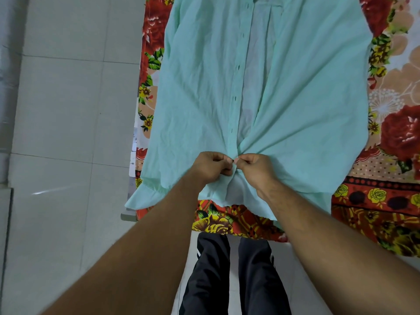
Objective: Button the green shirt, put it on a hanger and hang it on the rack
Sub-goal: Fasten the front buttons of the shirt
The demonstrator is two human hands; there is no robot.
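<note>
Both hands, left hand (212, 165) and right hand (255, 169), pinched the green shirt (295, 92) at its lowest button, hem nearest them.

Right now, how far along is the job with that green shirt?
Barely started. The green shirt lies spread on the flowered bedsheet, its front open above the hem. In hand: the left hand and right hand pinch the two edges together at the lowest button. Left: the upper buttons, hanger and rack; neither is in view.
</note>
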